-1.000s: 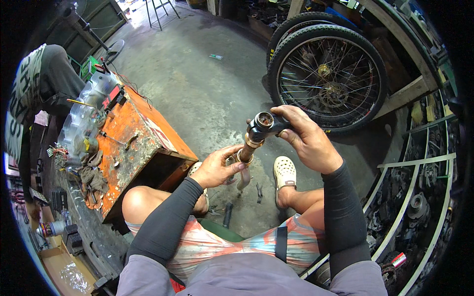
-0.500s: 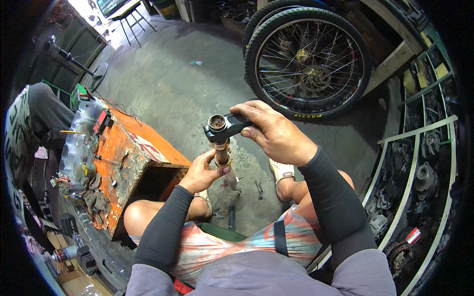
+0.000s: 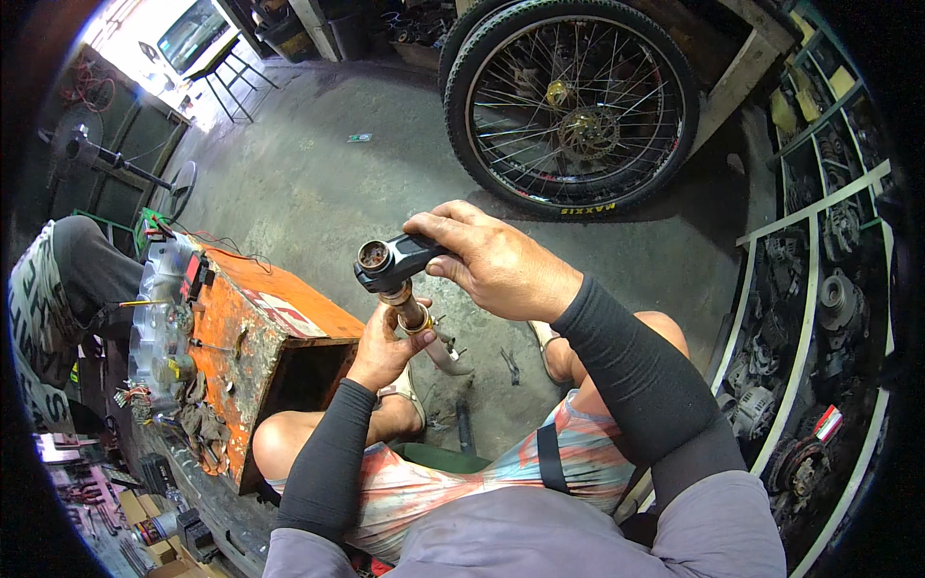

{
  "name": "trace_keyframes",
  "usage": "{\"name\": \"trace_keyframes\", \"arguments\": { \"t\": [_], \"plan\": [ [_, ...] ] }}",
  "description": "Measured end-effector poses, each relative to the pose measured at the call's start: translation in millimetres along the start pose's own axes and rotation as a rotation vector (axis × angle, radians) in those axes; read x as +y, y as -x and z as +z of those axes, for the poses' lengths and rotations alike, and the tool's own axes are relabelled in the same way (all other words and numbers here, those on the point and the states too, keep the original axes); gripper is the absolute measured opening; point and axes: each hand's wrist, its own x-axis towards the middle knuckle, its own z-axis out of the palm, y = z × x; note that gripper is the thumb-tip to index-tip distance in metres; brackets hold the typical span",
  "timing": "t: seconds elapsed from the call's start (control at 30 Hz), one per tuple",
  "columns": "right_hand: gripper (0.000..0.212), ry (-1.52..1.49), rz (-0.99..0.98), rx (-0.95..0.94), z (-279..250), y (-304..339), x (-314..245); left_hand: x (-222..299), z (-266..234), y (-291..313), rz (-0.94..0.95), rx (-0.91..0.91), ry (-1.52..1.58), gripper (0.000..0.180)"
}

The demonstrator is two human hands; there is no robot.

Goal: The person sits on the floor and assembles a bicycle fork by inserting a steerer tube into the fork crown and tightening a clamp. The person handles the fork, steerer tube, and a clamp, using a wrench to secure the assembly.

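1. Black clamp (image 3: 414, 252) is seated on upper end of rusty tube (image 3: 409, 307), over floor (image 3: 308, 178); tube slanted down-right.
2. Clamp, left of nearer right hand (image 3: 487, 258), is clasped in its grip.
3. Tube, below clamp, is encircled by grip of left hand (image 3: 381, 349).

Right hand (image 3: 506, 265) palm down, fingers (image 3: 441, 224) bent; left hand (image 3: 382, 354) lower, curled; forearms (image 3: 631, 380) angled inward.
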Motion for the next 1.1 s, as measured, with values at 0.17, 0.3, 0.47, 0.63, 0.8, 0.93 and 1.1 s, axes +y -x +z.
{"name": "trace_keyframes", "arguments": {
  "t": [0.17, 0.3, 0.47, 0.63, 0.8, 0.93, 1.1],
  "plan": [
    [0.043, 0.011, -0.032, 0.030, 0, 0, 3, -2, -2, 1, -0.001, -0.026, 0.016, 0.068],
    [0.042, 0.005, -0.030, 0.034, 0, 0, 3, -3, -2, 1, 0.007, -0.024, 0.028, 0.066],
    [0.043, 0.002, -0.041, 0.041, 1, -1, 2, 4, -5, 1, 0.043, -0.008, 0.038, 0.074],
    [0.043, 0.008, -0.036, 0.049, 3, -3, 0, 58, -22, -1, 0.277, 0.031, 0.250, 0.082],
    [0.044, 0.004, -0.042, 0.053, 8, -3, 2, 86, -28, -2, 0.271, 0.005, 0.210, 0.044],
    [0.044, 0.006, -0.015, 0.036, 7, -4, -1, 80, -29, -2, 0.270, 0.030, 0.209, 0.044],
    [0.044, -0.015, -0.028, 0.022, 10, -6, -2, 78, -31, 0, 0.288, 0.023, 0.202, 0.042]
  ]
}}
